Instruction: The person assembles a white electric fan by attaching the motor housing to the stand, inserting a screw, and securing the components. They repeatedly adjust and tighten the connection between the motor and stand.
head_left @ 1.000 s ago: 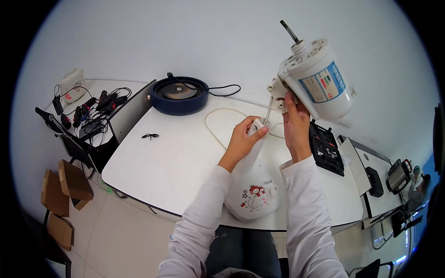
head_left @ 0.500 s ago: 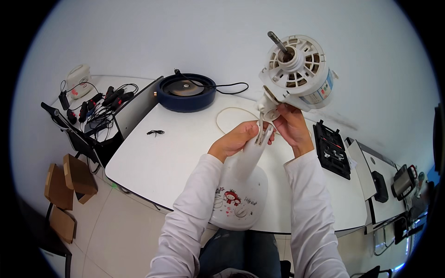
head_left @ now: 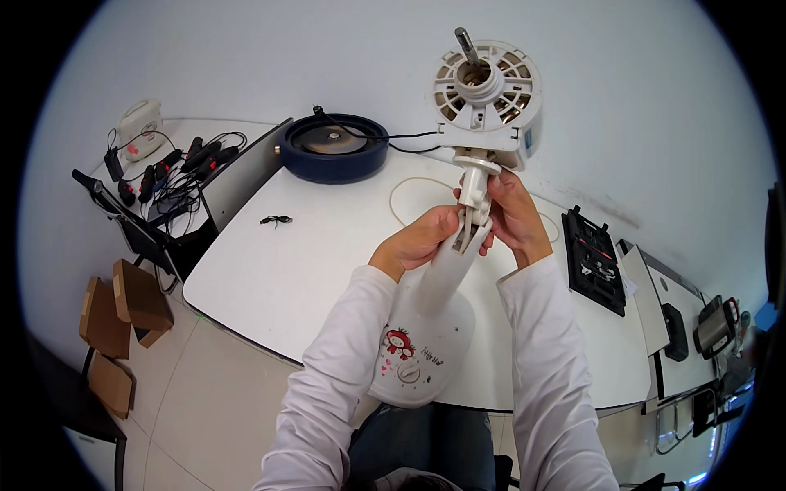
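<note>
This looks like a small repair workshop or electronics workroom. A white tabletop [head_left: 327, 262] against a bare white wall [head_left: 246, 65] carries a round dark-blue appliance [head_left: 332, 147] at the far side. A side bench on the left holds tangled cables and plugs [head_left: 168, 168]. Cardboard boxes [head_left: 123, 307] sit on the tiled floor [head_left: 205, 393], and black devices [head_left: 594, 262] lie at the right.
</note>
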The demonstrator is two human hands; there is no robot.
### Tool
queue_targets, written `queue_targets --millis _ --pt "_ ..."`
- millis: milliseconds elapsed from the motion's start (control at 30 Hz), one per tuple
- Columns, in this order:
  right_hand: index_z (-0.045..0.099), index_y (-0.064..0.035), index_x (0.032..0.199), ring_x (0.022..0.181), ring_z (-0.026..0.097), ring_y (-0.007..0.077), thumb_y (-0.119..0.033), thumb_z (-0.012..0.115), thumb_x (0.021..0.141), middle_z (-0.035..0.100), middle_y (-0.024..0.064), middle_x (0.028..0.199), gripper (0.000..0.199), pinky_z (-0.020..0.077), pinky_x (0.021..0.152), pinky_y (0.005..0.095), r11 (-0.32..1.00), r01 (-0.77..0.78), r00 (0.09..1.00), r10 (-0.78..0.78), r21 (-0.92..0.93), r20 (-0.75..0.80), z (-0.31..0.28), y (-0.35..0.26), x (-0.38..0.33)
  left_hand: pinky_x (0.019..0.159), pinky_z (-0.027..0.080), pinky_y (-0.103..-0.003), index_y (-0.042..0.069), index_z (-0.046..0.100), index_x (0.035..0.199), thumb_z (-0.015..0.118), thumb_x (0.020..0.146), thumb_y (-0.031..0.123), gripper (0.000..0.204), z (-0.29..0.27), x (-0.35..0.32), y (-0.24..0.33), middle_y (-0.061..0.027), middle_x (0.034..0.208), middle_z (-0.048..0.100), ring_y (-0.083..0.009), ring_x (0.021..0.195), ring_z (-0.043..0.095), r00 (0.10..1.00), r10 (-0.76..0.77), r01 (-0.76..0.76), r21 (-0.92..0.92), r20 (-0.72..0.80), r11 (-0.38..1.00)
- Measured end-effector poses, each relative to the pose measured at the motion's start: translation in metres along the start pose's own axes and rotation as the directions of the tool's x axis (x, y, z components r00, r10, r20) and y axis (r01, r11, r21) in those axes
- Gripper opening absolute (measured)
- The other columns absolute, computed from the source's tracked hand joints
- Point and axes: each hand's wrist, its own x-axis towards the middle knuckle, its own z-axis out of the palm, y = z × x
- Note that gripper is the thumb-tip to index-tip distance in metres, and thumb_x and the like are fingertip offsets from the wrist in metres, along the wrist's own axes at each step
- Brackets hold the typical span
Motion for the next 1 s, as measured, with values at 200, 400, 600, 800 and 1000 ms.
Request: queue_targets --millis 200,400,600,800,1000 --pt "0.055 0.0002 0.101 0.073 0.063 0.0162 -0.035 0.059 0.084 0.062 0.011 0.091 0.04 0.0532 0.059 0.0259 0.999 -0.025 0.999 0.026 -0.026 0.03 -0.005 0.003 0.007 0.074 0.046 -0.027 0.004 0.054 0.105 0.057 0.064 0.07 0.078 0.002 0.0 0.001 -0.0057 0.092 0.06 -0.0149 0.085 0.057 1.0 0.017 -0.017 -0.02 0.002 1.0" --pt "0.056 0.0005 0.102 0.067 0.062 0.0138 -0.031 0.06 0.084 0.062 0.0118 0.092 0.037 0.0501 0.047 0.0223 0.999 -0.015 1.0 0.015 -0.051 0.01 -0.002 0.004 0.006 0.074 0.046 -0.026 0.003 0.055 0.103 0.056 0.065 0.07 0.077 0.003 -0.003 0.004 -0.0065 0.093 0.06 -0.015 0.084 0.057 1.0 0.005 -0.005 -0.012 -0.015 1.0" --pt "0.055 0.0002 0.103 0.064 0.06 0.0148 -0.021 0.062 0.082 0.059 0.0117 0.093 0.031 0.0479 0.045 0.0213 0.998 0.022 0.997 -0.026 -0.06 -0.067 -0.005 0.005 -0.01 0.075 0.045 -0.027 0.002 0.055 0.1 0.053 0.064 0.074 0.08 0.0 -0.001 -0.001 -0.0068 0.094 0.06 -0.0155 0.085 0.057 1.0 0.002 -0.002 0.034 -0.008 0.999" --pt "0.053 -0.0004 0.105 0.06 0.058 0.0156 -0.018 0.058 0.082 0.057 0.0113 0.09 0.029 0.044 0.034 0.0227 0.998 0.029 0.993 -0.035 -0.054 -0.11 -0.007 0.011 -0.017 0.075 0.046 -0.029 0.001 0.053 0.107 0.058 0.059 0.074 0.087 -0.001 0.001 -0.002 -0.0092 0.094 0.06 -0.0177 0.084 0.058 0.999 -0.016 0.016 0.007 -0.034 1.0" --pt "0.054 0.0043 0.101 0.055 0.056 0.0146 -0.016 0.053 0.086 0.056 0.0115 0.092 0.026 0.0444 0.033 0.023 0.994 0.096 0.99 -0.088 0.06 -0.114 -0.002 0.026 -0.018 0.079 0.048 -0.031 -0.001 0.05 0.113 0.058 0.058 0.074 0.094 -0.005 -0.003 -0.008 -0.012 0.098 0.061 -0.0206 0.088 0.06 0.999 -0.012 0.011 -0.005 -0.052 1.0"
